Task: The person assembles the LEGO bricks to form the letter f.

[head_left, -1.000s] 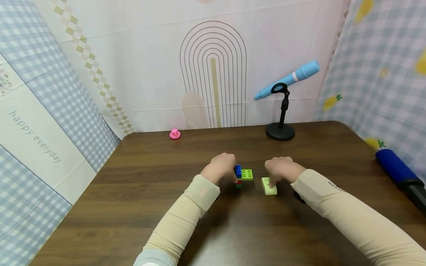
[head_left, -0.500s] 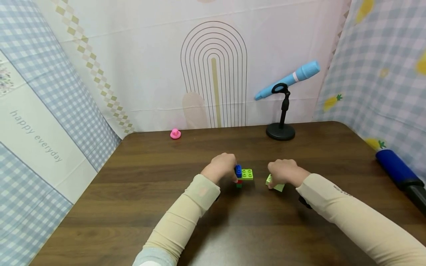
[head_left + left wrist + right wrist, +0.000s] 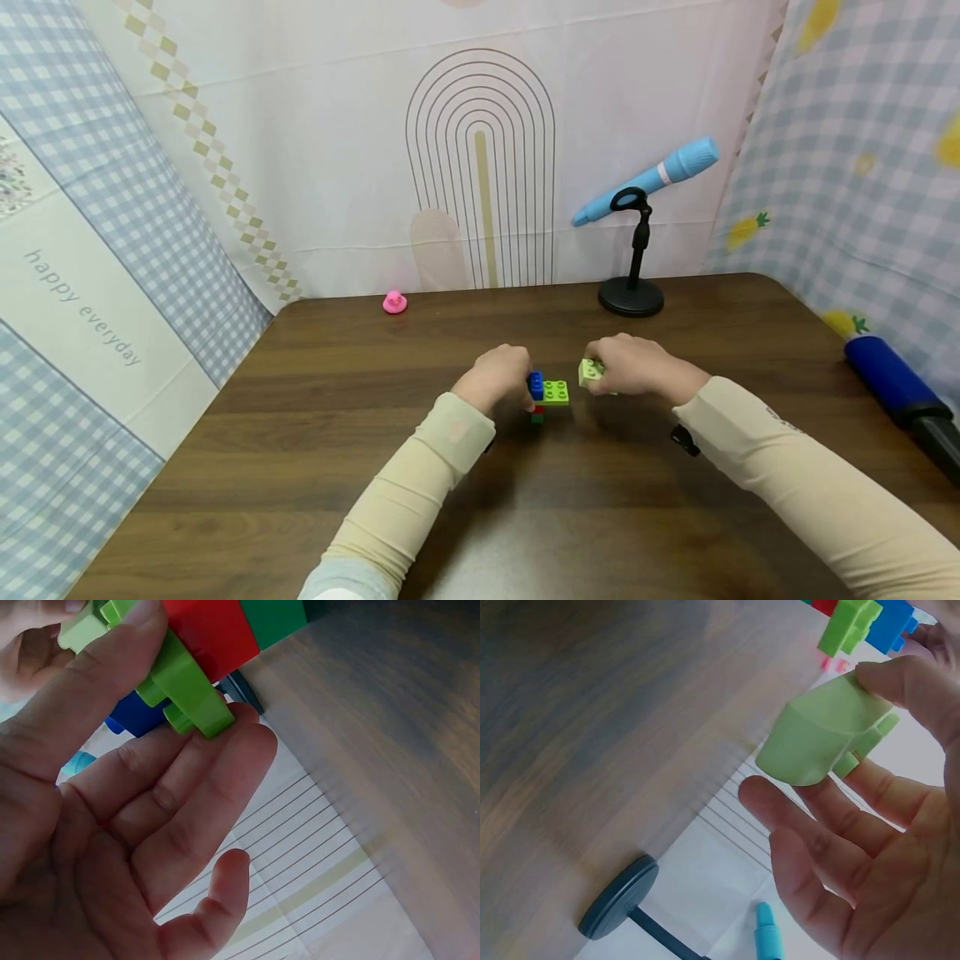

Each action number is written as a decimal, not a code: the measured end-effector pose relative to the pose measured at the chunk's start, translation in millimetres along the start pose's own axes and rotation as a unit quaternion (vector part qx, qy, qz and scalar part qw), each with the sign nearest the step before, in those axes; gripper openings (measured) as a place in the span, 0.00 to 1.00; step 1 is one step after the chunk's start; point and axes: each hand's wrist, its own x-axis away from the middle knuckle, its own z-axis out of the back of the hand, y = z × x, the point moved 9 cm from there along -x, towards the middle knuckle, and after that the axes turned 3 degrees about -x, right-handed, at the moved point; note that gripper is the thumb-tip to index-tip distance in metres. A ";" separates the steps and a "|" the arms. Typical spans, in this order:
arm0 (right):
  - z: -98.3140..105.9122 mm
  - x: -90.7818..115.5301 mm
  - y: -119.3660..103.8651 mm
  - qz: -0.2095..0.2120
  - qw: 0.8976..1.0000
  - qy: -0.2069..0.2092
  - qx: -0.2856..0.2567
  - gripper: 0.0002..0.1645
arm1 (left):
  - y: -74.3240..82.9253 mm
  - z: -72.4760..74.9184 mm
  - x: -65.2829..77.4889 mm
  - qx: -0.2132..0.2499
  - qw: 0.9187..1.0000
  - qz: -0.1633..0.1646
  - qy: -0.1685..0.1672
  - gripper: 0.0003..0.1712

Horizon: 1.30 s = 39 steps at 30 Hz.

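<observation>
My left hand (image 3: 497, 379) grips a small stack of toy building bricks at the middle of the table. A blue brick (image 3: 536, 385) tops it, beside the bare studs of a lime green brick (image 3: 557, 392); below come a red brick (image 3: 210, 634) and a dark green brick (image 3: 274, 619). Just right of the stack, my right hand (image 3: 637, 364) pinches a pale green brick (image 3: 817, 735) with a curved side between thumb and fingers. In the head view its studs face up, and a narrow gap parts it from the lime brick.
A pink rubber duck (image 3: 394, 302) sits at the table's back left. At the back right stands a black stand (image 3: 632, 297), with a light blue microphone-like shape (image 3: 652, 179) behind it. A blue and black cylinder (image 3: 896, 379) lies along the right edge.
My right hand has taken hold of the pale green brick, turned it, and brought it up and left towards the stack. My left hand keeps its place on the stack.
</observation>
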 end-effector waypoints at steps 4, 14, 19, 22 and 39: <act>1.2 -3.6 -7.9 0.017 1.000 0.008 -0.016 0.20 | -0.2 -0.3 0.1 0.002 1.000 0.000 -0.001 0.14; 3.0 -10.2 -42.4 0.077 0.996 0.030 -0.040 0.19 | -0.5 -1.2 -0.9 0.011 1.000 -0.003 -0.005 0.14; 1.2 -13.8 -52.7 0.090 0.995 0.037 -0.028 0.18 | -0.7 -1.8 -1.7 0.009 1.000 -0.004 -0.007 0.14; -0.1 -15.6 -56.1 0.093 0.995 0.039 -0.027 0.17 | -0.8 -1.3 -1.4 0.006 1.000 -0.005 -0.008 0.14; -4.6 -28.6 -72.0 0.109 0.994 -0.028 0.004 0.09 | -6.4 -4.6 -3.4 0.036 0.999 -0.022 -0.012 0.16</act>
